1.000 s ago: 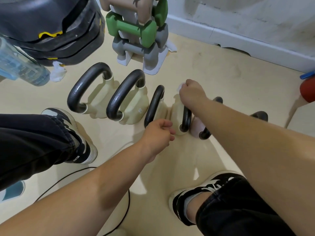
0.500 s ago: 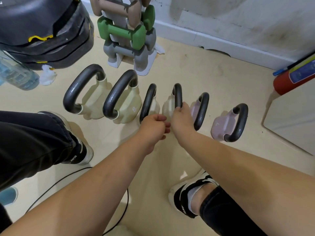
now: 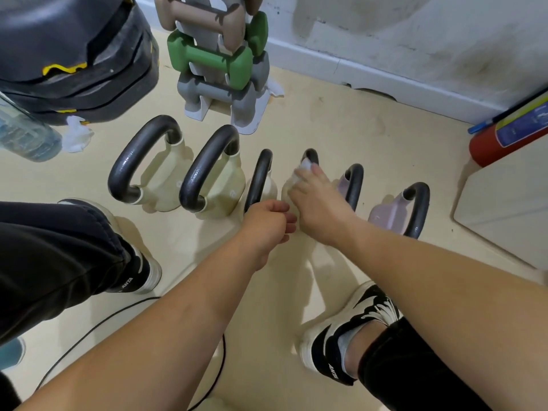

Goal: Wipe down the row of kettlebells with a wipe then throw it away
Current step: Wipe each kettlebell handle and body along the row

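Observation:
Several kettlebells with black handles stand in a row on the beige floor: two large cream ones, two smaller cream ones, then two lilac ones. My right hand lies over the fourth kettlebell and presses a white wipe against its handle and body. Most of that kettlebell is hidden under the hand. My left hand is a loose fist at the near end of the third kettlebell's handle; whether it grips the handle I cannot tell.
A dumbbell rack stands behind the row, black weight plates at the far left. A crumpled white tissue and a water bottle lie left. A red extinguisher and a pale board are right. A black cable runs near my feet.
My right hand slid from the near end of the fourth kettlebell's handle up onto its top, and the wipe now shows at my fingertips. My left hand stayed in place.

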The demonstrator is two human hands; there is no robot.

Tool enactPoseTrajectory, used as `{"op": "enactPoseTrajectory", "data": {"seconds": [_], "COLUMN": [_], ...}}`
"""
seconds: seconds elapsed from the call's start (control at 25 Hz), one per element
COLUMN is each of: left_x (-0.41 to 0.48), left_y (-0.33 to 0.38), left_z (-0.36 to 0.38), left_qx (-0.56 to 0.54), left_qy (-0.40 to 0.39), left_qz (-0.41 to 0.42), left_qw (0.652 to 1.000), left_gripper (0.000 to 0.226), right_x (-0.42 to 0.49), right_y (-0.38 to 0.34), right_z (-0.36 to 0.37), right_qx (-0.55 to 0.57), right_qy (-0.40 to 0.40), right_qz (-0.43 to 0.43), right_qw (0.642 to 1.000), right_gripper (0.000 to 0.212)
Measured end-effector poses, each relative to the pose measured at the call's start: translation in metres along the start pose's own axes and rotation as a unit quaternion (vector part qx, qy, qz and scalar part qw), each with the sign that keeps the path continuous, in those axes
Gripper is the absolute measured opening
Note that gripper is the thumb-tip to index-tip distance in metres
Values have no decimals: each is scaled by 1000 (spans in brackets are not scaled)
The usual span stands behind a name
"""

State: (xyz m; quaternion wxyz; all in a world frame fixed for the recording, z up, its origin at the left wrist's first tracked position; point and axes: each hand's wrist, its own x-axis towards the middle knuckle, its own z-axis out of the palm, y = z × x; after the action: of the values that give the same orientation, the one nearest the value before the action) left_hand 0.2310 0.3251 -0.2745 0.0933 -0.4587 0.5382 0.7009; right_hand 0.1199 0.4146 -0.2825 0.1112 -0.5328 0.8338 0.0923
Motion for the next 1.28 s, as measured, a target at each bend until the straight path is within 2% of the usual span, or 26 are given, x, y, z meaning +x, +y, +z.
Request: {"op": "enactPoseTrajectory", "data": {"seconds": [0.08, 0.24, 0.28, 0.36, 0.48, 0.56, 0.6, 0.64, 0.68, 0.8, 0.92, 1.0, 1.04, 1.12, 1.16, 1.24, 1.28], "left_x": [-4, -13, -14, -23, -39, -45, -46, -47, -46, -38, -31, -30, -29, -25, -23, -12, -3], "left_y": [2, 0, -1, 2, 15, 18, 18, 17, 14, 10, 20, 28, 28, 24, 22, 19, 18], "left_z": [0, 0, 2, 7, 12, 12, 12, 13, 14, 16, 20, 26, 27, 23, 18, 12, 12], "left_qx": [-16, 5, 16, 3, -117, -141, -123, -98, -80, -74, -107, -86, -65, -34, -1, 59, 75], "left_qy": [5, 30, 25, 4, -71, -154, -184, -202, -212, -205, -167, -74, -4, 139, 183, 203, 194], "left_qz": [-6, -4, 5, 17, -63, -70, -62, -53, -52, -61, -44, -2, 30, 108, 143, 175, 169], "left_qw": [1000, 1000, 1000, 1000, 989, 975, 973, 973, 973, 974, 979, 994, 997, 984, 973, 962, 963], "left_gripper": [23, 25, 22, 16, 23, 35, 40, 43, 43, 34, 35, 47, 45, 24, 17, 14, 13], "right_x": [-23, -61, -65, -66, -74, -88, -95, -101, -104, -100, -86, -73, -65, -47, -39, -30, -27], "right_y": [-10, -33, -38, -37, -22, -17, -16, -12, -8, 6, 19, 22, 19, 5, -3, -15, -17], "right_z": [6, -18, -30, -56, -76, -86, -91, -93, -94, -89, -78, -64, -56, -38, -28, -16, -11], "right_qx": [-17, 169, 230, 395, 572, 636, 654, 664, 665, 633, 626, 621, 625, 638, 638, 627, 631], "right_qy": [-13, -37, -55, -69, -1, 14, 3, -8, -15, -23, 10, 33, 32, 22, 23, 29, 42], "right_qz": [-31, 50, 83, 187, 365, 434, 447, 450, 448, 445, 463, 460, 449, 446, 448, 457, 462], "right_qw": [999, 984, 968, 897, 735, 638, 610, 596, 598, 633, 628, 634, 637, 628, 626, 630, 621], "right_gripper": [37, 64, 62, 45, 30, 25, 23, 20, 19, 18, 14, 12, 12, 25, 33, 39, 39]}}
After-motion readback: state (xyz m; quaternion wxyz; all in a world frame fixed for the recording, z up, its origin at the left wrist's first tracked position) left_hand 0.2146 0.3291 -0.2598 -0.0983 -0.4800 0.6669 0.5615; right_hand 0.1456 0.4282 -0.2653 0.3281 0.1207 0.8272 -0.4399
